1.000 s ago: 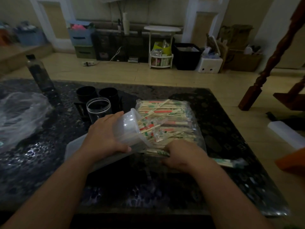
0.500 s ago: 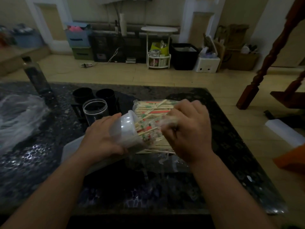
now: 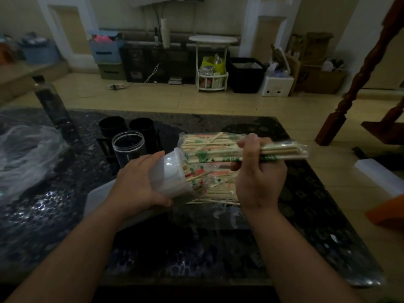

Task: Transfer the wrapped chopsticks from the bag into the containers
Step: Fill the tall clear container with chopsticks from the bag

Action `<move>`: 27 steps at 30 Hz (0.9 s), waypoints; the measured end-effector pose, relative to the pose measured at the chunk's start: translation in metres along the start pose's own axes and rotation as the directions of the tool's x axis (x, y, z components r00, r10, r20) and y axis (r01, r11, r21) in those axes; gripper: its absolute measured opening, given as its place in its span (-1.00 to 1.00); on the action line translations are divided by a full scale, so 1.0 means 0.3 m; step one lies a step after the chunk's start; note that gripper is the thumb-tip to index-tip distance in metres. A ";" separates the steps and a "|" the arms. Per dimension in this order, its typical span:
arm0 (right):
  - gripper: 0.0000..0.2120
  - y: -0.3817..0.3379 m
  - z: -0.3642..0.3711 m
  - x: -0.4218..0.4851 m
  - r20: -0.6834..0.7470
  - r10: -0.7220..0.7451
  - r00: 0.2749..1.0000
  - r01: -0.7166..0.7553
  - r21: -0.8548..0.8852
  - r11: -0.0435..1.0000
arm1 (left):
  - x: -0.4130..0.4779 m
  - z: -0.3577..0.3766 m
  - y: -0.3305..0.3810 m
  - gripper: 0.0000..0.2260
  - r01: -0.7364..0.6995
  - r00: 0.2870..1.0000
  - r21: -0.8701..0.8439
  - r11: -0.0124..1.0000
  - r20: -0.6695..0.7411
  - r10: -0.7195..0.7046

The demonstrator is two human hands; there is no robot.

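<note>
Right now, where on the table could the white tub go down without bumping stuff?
Bare table lies at the near edge, in front of the chopstick bag, and along the right side beside that bag. Crowded: the clear jar and black cups behind the left hand holding the white tub, and crumpled plastic at far left.

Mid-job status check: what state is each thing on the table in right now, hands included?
Left hand: grip curled round the white container.
White container: tilted on its side, mouth toward the bag, chopsticks partly inside.
Right hand: grip round a bundle of wrapped chopsticks, raised above the bag.
Bag: lying flat on the table, many chopsticks inside.
Clear jar: upright, lid off.
Two black cups: upright, behind the jar.
</note>
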State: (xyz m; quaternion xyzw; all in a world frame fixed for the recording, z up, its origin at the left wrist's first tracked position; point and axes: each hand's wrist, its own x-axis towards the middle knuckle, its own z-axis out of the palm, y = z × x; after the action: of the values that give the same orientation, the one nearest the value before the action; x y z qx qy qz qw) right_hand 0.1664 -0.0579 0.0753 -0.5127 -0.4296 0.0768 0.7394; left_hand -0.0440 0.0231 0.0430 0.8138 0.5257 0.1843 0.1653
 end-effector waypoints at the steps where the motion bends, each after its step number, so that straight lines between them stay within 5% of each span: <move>1: -0.72 -0.006 0.000 -0.002 -0.031 0.040 0.999 -0.039 0.028 0.999 | 0.000 0.001 -0.001 0.16 0.000 1.000 -0.002 1.000 0.004 0.000; 6: -0.64 -0.010 -0.005 0.002 -0.072 0.213 0.974 -0.207 0.089 0.974 | -0.003 -0.002 0.005 0.18 0.005 1.000 -0.005 1.000 0.011 -0.005; 9: -0.68 -0.007 -0.008 0.014 0.096 0.316 0.944 -0.323 0.069 0.944 | -0.002 -0.001 0.004 0.18 -0.006 1.000 0.000 1.000 0.021 0.006; 12: -0.81 0.024 0.004 0.012 0.316 0.554 0.770 -0.553 -0.103 0.827 | -0.004 0.000 0.005 0.18 -0.010 1.000 -0.001 1.000 0.016 0.010; 15: -0.90 0.051 0.021 0.007 0.298 0.684 0.665 -0.720 0.016 0.693 | -0.004 0.002 0.005 0.17 -0.014 1.000 -0.011 1.000 0.007 0.014; 18: -0.92 0.060 0.021 0.026 0.165 0.710 0.685 -0.729 0.167 0.664 | -0.005 0.001 0.007 0.18 -0.012 1.000 -0.005 1.000 0.006 0.012; 23: -0.91 0.053 0.026 -0.013 0.436 0.697 0.569 -0.788 0.047 0.613 | -0.006 0.001 0.013 0.17 -0.012 1.000 -0.016 1.000 0.009 0.012; 27: -0.75 0.065 0.023 0.009 0.375 0.704 0.603 -0.797 0.318 0.513 | -0.011 -0.001 0.014 0.16 -0.013 1.000 -0.028 1.000 0.013 0.013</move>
State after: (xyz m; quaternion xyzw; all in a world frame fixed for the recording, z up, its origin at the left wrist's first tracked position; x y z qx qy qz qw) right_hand 0.1696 -0.0424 0.0614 -0.4491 -0.2042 0.5389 0.6828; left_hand -0.0420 0.0185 0.0448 0.8160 0.5167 0.1872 0.1790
